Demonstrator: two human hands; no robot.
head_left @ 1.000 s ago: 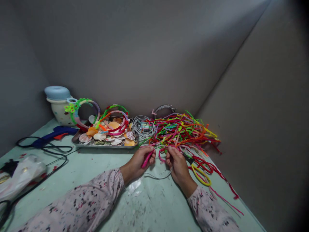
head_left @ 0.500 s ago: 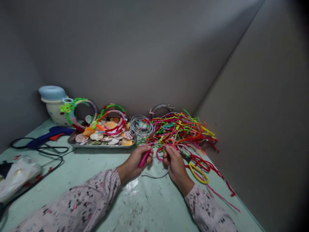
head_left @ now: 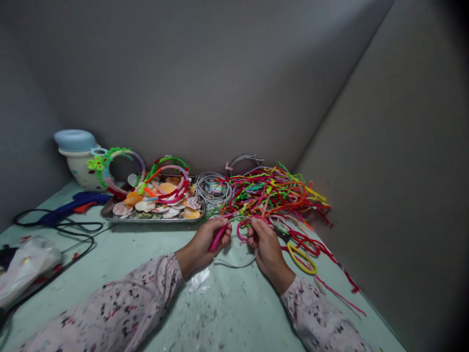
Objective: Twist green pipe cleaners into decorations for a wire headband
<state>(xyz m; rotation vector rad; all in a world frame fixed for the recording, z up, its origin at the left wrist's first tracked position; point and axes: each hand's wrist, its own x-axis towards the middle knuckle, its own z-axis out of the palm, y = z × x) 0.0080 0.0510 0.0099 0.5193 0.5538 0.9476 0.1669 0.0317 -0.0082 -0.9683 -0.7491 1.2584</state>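
My left hand point(head_left: 207, 240) is closed round the pink-wrapped end of a thin metal headband point(head_left: 234, 265) whose bare grey arc curves below both hands. A pink pipe cleaner point(head_left: 219, 236) runs through those fingers. My right hand point(head_left: 264, 243) pinches the other part of the pink pipe cleaner, which loops between the hands. Both hands rest on the pale green table point(head_left: 154, 274), right in front of a pile of coloured pipe cleaners point(head_left: 271, 193).
A metal tray point(head_left: 154, 218) of shells and wrapped headbands sits at the back left beside a coil of bare headbands point(head_left: 212, 188). Yellow-handled scissors point(head_left: 302, 258) lie to the right. A blue glue gun point(head_left: 75, 204), its black cord, a lidded pot point(head_left: 78, 156) and a plastic bag point(head_left: 25, 264) stand at the left.
The view has drifted slightly, so everything sits a little further left. Both hands stay on the headband and pink pipe cleaner with only small finger movements.
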